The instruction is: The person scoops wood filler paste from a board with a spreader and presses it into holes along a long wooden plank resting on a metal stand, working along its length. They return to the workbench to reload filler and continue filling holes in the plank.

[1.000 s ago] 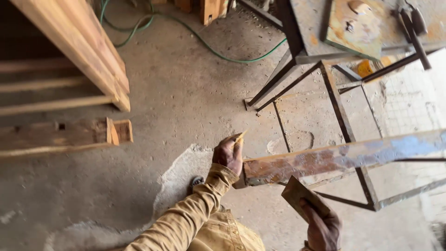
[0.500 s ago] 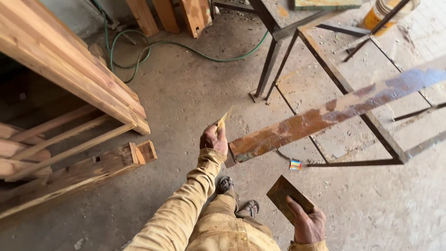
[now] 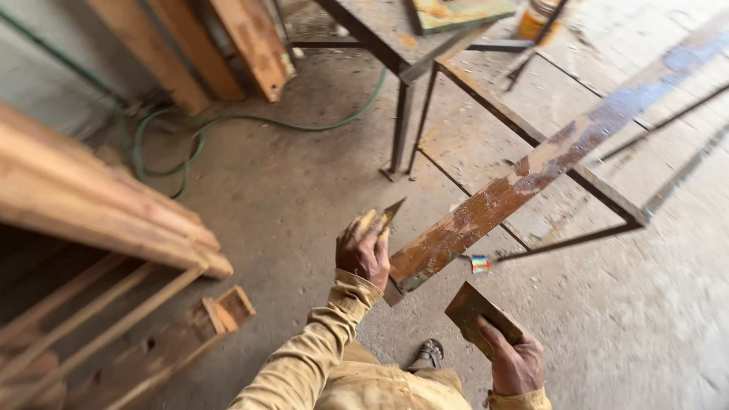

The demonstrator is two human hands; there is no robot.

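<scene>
Rusty steel bar [image 3: 531, 171] gripped in left hand [image 3: 363, 250] — right hand [image 3: 516, 364] clutching flat brown block [image 3: 480, 311].

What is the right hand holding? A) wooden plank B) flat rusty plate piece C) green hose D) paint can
B: the right hand grips a flat rusty plate piece by its lower end, apart from the long rusty steel bar whose near end the left hand holds.

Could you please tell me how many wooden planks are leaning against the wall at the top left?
3 show: a left plank, a middle plank and a right plank, side by side. More may be hidden beyond the frame.
</scene>
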